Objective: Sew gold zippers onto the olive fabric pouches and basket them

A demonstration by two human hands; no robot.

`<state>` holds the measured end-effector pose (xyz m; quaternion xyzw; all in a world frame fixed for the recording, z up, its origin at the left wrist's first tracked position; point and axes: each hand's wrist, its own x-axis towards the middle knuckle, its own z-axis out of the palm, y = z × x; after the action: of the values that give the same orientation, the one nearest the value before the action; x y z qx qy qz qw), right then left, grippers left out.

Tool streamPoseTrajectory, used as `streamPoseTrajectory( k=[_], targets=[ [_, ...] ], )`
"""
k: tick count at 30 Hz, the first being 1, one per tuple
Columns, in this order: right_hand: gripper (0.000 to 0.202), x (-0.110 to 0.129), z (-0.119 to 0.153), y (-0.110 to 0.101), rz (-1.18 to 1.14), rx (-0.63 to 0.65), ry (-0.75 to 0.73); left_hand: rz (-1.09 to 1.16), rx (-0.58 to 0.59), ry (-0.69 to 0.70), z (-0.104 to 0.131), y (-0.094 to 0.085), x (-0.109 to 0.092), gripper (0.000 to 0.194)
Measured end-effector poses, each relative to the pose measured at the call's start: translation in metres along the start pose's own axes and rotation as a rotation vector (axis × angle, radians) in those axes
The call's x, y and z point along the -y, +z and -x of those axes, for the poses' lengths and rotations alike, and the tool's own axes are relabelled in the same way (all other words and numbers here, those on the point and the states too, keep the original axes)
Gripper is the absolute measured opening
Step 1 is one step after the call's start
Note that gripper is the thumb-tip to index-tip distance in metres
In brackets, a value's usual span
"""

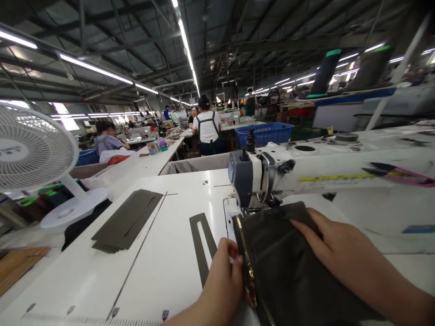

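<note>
- Here's the left hand (226, 271), fingers curled, pinching the dark olive fabric piece (288, 267) along its gold-toothed metal zipper (248, 256)!
- Right hand (343, 244) grips the upper edge, beside the white-and-grey sewing machine (242, 176).
- Leftward, a slotted flat olive strip (195, 235) on the glossy white table (163, 271).
- Beyond that, stacked olive panels (127, 222), then a round white fan (41, 149).

number 20 (165, 315) on the tabletop ruler scale (95, 320), fan-hub lettering (12, 150) (too blurred to read)

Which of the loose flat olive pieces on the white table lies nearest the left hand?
The single open-slotted strip, close beside the left hand; the stack lies farther off, near the fan.
</note>
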<state>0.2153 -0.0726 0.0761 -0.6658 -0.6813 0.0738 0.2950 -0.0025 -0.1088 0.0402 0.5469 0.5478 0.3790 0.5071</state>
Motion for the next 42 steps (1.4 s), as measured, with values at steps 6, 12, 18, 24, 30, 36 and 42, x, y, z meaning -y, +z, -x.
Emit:
streamPoseTrajectory(
  k=[6, 12, 18, 24, 30, 36, 42],
  targets=[
    [0.043, -0.017, 0.005, 0.021, -0.297, 0.393, 0.027, -0.706, 0.086, 0.306, 0.007, -0.028, -0.023, 0.066],
    [0.045, -0.003, 0.007, 0.016, -0.454, 0.361, 0.224, -0.975, 0.415, 0.443, 0.002, -0.033, -0.028, 0.110],
    [0.027, -0.013, 0.000, 0.016, 0.133, 0.186, -0.008, -1.021, 0.365, 0.473, -0.008, -0.022, -0.022, 0.121],
    [0.030, -0.041, 0.016, 0.026, 0.256, 0.229, 0.035, -1.090, 0.390, 0.456, -0.011, -0.022, -0.026, 0.123],
    [0.049, -0.062, 0.059, 0.018, 0.039, 0.182, -0.009, -1.178, 0.444, 0.445, -0.014, -0.024, -0.025, 0.122],
    [0.028, -0.054, 0.068, -0.002, 0.303, -0.046, -0.405, -1.178, 0.414, 0.487, -0.012, -0.023, -0.023, 0.119],
    [0.042, -0.010, 0.050, 0.026, 0.383, -0.114, -0.887, -1.234, 0.380, 0.519, -0.011, -0.021, -0.020, 0.115]
  ],
)
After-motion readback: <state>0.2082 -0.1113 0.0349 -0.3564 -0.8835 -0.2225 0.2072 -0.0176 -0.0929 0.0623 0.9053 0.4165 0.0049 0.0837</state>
